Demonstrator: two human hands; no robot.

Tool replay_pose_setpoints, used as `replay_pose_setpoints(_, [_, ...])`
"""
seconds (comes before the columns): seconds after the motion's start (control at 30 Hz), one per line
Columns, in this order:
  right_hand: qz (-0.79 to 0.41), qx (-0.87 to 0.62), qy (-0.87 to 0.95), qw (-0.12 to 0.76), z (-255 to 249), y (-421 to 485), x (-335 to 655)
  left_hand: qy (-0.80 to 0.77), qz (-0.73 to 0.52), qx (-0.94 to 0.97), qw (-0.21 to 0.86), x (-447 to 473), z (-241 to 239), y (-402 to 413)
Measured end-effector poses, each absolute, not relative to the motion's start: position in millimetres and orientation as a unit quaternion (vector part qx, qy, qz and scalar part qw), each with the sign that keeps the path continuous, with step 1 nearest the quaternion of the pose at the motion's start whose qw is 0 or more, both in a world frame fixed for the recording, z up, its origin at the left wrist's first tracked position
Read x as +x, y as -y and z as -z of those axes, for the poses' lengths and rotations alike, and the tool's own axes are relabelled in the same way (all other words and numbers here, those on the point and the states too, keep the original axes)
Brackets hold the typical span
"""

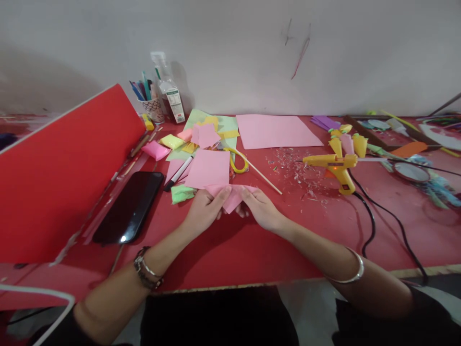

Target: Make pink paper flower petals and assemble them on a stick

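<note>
As a piece of pink paper (233,201) is gripped in the fingers of the left hand (206,207) and the right hand (264,209) above the red bench (223,254), a folding or shaping step appears to be in hand; steady, even pressure from both sides seems called for next. Pens (145,87) are held in a patterned cup (154,112), beside which dark liquid is seemingly held in a bottle (166,85).
</note>
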State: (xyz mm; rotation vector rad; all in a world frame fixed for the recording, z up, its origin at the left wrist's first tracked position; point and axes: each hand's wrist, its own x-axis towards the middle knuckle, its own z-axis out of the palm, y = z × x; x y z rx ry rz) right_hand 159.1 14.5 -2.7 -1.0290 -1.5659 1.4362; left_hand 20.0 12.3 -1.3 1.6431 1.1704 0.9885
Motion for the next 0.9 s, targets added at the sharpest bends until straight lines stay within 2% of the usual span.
replay_pose_setpoints(0.33, [-0.493,-0.455,0.615,0.414,-0.4,-15.4,160.3,-0.499,-0.396,0.647,0.419,21.1,2.4,-12.1])
replay_pose_setpoints(0.47, [-0.516,-0.424,0.638,0.383,-1.2,-16.2,162.4,-0.512,-0.398,0.645,0.403,20.9,-0.9,-10.7])
replay_pose_setpoints(0.67, [-0.564,-0.374,0.68,0.283,0.3,-13.5,160.2,-0.506,-0.412,0.653,0.385,19.5,-0.8,-10.4])
replay_pose_setpoints(0.9, [-0.531,-0.366,0.703,0.3,2.2,-12.6,162.0,-0.511,-0.417,0.65,0.378,18.8,-1.5,-12.3])
